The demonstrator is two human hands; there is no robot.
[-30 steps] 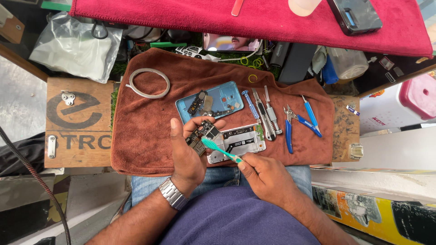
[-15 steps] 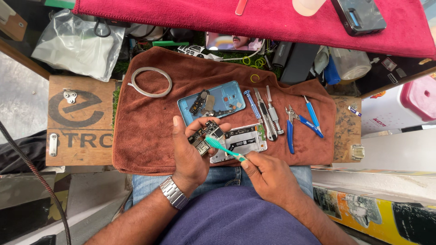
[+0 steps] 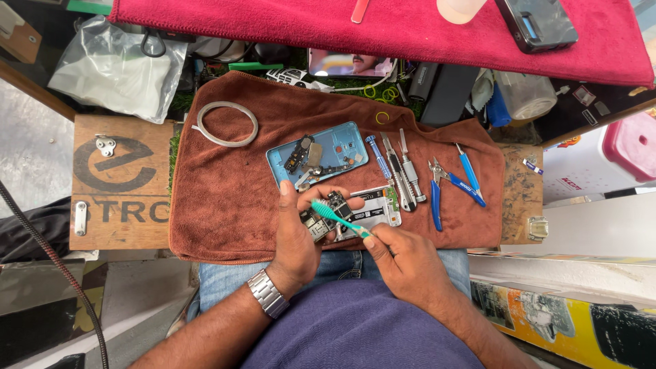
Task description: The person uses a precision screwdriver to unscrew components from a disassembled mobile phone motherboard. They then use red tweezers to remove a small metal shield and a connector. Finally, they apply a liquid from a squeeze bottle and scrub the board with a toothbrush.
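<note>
The left hand grips a small dark phone circuit board near the front edge of the brown terry towel, thumb up along its left side, fingers curled over the top. The right hand pinches the handle of a green plastic toothbrush. Compared with half a second ago, the brush head has slid further left across the board and now lies on its upper part, close to the left fingertips; a second ago it sat lower, near the board's bottom edge. The board has barely shifted.

Just right of the hands, the white-backed phone frame lies as before, as does the light-blue phone housing above. The ring of white tape, blue-handled cutters and screwdrivers have not moved.
</note>
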